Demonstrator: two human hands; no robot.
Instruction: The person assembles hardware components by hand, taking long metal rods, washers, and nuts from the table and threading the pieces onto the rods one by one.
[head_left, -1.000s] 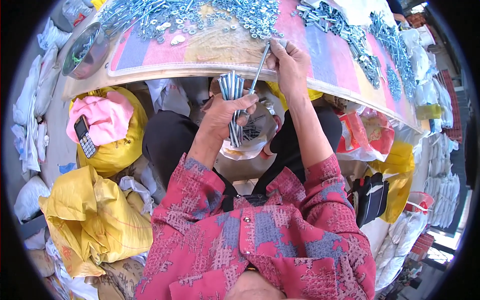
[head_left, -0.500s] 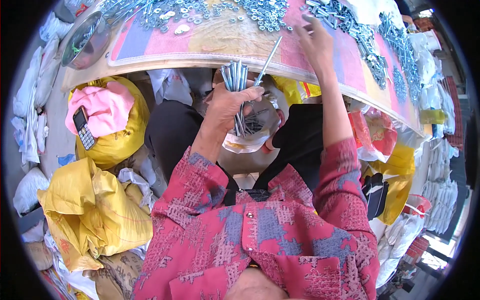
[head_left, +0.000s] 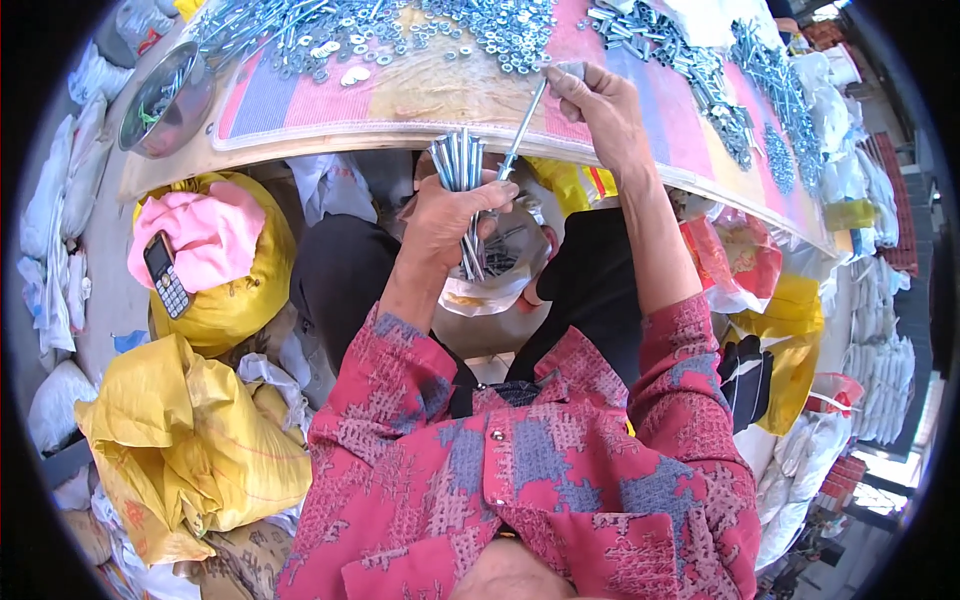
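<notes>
My left hand point(head_left: 455, 222) is closed around a bundle of long metal bolts point(head_left: 458, 160), held over an open bag between my knees. One single long bolt point(head_left: 522, 128) slants up and away from the bundle, gripped near my left thumb. At its upper tip, the fingers of my right hand point(head_left: 600, 105) are pinched together; whatever small piece they hold is hidden. Below my left hand, the clear bag point(head_left: 480, 297) contains more long bolts. Nuts and washers point(head_left: 510, 40) lie heaped on the table just beyond my right fingertips.
The striped cloth-covered table point(head_left: 420, 110) has its edge just past my hands. More metal fasteners point(head_left: 690, 75) are piled on its right. A metal bowl point(head_left: 165, 105) stands at the left end. A phone point(head_left: 167, 275) rests on pink cloth over a yellow sack point(head_left: 245, 300).
My right hand has come from above the table, left and down, onto the tip of the single bolt, its fingers closing into a pinch. My left hand keeps its hold on the bundle.
</notes>
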